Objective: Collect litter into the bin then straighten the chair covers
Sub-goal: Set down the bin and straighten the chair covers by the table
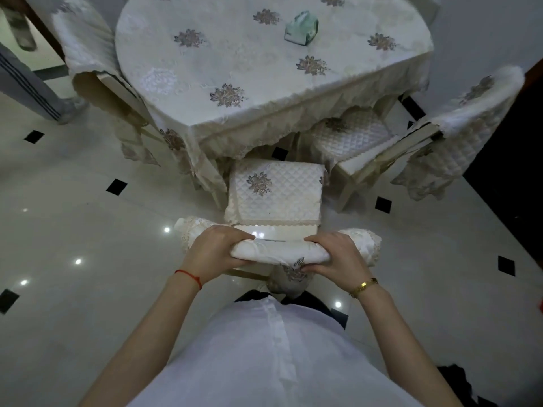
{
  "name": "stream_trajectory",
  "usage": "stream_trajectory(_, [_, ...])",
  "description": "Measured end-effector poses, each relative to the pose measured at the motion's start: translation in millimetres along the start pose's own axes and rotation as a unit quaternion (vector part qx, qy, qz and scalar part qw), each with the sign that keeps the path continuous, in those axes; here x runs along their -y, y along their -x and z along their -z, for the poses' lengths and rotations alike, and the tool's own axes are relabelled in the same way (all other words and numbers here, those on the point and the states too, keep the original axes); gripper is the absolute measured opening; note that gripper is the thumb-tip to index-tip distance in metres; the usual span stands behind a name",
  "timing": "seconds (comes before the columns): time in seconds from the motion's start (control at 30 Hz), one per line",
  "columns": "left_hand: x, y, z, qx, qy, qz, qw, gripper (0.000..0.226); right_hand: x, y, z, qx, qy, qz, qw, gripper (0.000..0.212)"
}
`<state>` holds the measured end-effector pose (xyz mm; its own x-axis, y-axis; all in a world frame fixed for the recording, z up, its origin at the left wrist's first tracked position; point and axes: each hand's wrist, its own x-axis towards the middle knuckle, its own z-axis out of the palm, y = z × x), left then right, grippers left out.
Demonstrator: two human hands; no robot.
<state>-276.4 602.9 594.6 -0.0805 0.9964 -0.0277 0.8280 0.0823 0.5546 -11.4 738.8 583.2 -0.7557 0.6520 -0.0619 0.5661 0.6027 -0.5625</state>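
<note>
This is a home dining room. A round table (pixel 273 69) under a cream embroidered tablecloth (pixel 223 95) stands on a glossy white tiled floor (pixel 88 230) with small black diamond insets, ringed by chairs in matching quilted covers (pixel 276 189). A soft green tissue pack (pixel 301 32) sits on the table.

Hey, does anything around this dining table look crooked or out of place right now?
Yes. The cream quilted backrest cover on the nearest chair is bunched into a roll along the top rail, gripped by both hands, left and right. The right-hand chair's quilted cover hangs lopsided.
</note>
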Motion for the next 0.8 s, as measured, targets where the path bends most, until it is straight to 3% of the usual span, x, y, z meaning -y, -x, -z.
stream_trajectory(0.2, [1, 1, -1, -0.026, 0.012, 0.005, 1.000, 0.044, -7, -5, 1, -0.007, -0.018, 0.018, 1.000, 0.033])
stream_trajectory(0.8, [-17, -5, -5, -0.066, 0.026, 0.069, 0.995, 0.043, -19, -12, 13, -0.023, -0.067, 0.054, 0.996, 0.026])
